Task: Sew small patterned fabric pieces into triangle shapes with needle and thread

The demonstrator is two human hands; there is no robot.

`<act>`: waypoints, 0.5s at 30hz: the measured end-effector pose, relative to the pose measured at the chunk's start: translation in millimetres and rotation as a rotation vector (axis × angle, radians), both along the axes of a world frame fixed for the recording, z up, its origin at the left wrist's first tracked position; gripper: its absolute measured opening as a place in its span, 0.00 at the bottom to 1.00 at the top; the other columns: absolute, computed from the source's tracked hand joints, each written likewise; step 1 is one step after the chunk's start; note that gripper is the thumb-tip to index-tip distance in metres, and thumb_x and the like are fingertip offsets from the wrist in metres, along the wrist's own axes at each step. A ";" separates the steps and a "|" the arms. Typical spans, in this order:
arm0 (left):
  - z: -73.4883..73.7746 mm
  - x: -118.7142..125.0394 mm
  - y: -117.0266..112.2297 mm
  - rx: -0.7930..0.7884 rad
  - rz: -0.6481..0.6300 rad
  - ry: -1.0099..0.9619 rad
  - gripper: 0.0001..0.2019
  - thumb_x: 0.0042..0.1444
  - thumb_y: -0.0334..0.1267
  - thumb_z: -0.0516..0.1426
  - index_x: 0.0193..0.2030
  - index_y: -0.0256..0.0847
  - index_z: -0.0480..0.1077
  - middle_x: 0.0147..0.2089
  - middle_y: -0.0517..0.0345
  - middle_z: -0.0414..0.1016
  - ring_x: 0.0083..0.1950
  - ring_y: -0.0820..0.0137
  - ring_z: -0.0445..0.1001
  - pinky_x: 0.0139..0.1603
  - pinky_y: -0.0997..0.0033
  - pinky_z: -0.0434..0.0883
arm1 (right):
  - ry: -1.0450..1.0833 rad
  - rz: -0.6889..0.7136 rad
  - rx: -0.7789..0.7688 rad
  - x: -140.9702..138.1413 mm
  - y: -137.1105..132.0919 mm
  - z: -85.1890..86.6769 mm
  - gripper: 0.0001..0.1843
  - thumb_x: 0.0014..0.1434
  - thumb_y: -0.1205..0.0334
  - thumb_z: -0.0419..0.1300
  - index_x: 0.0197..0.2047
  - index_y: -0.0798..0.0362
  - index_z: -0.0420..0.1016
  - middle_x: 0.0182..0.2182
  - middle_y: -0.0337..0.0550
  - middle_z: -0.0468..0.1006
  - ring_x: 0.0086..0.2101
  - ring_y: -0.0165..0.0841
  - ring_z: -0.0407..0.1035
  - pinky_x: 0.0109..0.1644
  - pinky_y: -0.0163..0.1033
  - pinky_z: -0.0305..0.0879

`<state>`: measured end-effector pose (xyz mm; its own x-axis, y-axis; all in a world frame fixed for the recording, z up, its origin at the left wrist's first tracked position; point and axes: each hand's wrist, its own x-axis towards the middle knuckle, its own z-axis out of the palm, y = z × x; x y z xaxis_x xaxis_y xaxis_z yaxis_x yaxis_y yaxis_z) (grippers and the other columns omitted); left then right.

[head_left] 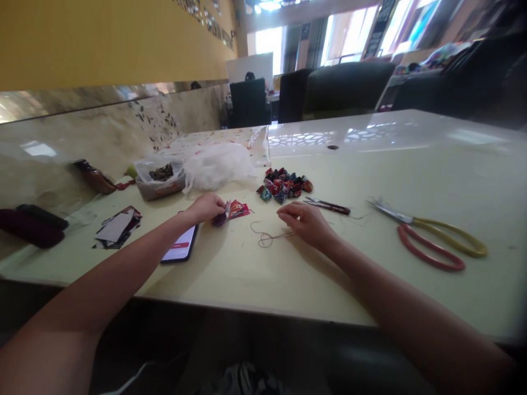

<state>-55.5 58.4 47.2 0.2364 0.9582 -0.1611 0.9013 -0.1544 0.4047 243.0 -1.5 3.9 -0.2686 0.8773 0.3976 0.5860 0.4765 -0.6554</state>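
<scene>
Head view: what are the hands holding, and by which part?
The left hand pinches a small red printed wrapper piece by its left edge. The right hand touches a looped tan thread; a grip cannot be told.

Scissors (411,221) right of thread (265,240), phone (179,249) left, wrapper pile (284,185) behind, all on table (370,164).

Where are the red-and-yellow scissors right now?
Head view, right side of the table: the scissors lie flat, right of the small snips and the right hand, touching neither.

Red wrapper (239,209) lying flat, looped thread (267,239) beside
</scene>
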 end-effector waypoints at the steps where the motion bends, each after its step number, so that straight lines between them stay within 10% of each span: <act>1: -1.0 -0.3 0.6 0.003 0.003 -0.006 0.09 0.43 0.35 0.54 0.20 0.39 0.75 0.19 0.60 0.70 0.25 0.70 0.68 0.30 0.73 0.63 | 0.002 0.000 -0.002 0.0 -0.1 0.2 0.11 0.62 0.60 0.58 0.36 0.54 0.82 0.34 0.45 0.79 0.32 0.32 0.70 0.39 0.37 0.62; 15: -2.4 -3.2 5.8 0.054 0.081 -0.182 0.06 0.39 0.32 0.56 0.21 0.38 0.76 0.18 0.59 0.72 0.24 0.70 0.68 0.27 0.72 0.63 | 0.015 0.017 -0.007 1.4 1.3 -0.8 0.10 0.62 0.62 0.59 0.36 0.54 0.81 0.34 0.44 0.80 0.32 0.31 0.70 0.39 0.36 0.61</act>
<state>-58.7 64.2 44.9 0.1793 0.9813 -0.0705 0.8242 -0.1107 0.5554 244.4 -0.2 3.2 -0.2777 0.8754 0.3956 0.5682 0.4817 -0.6671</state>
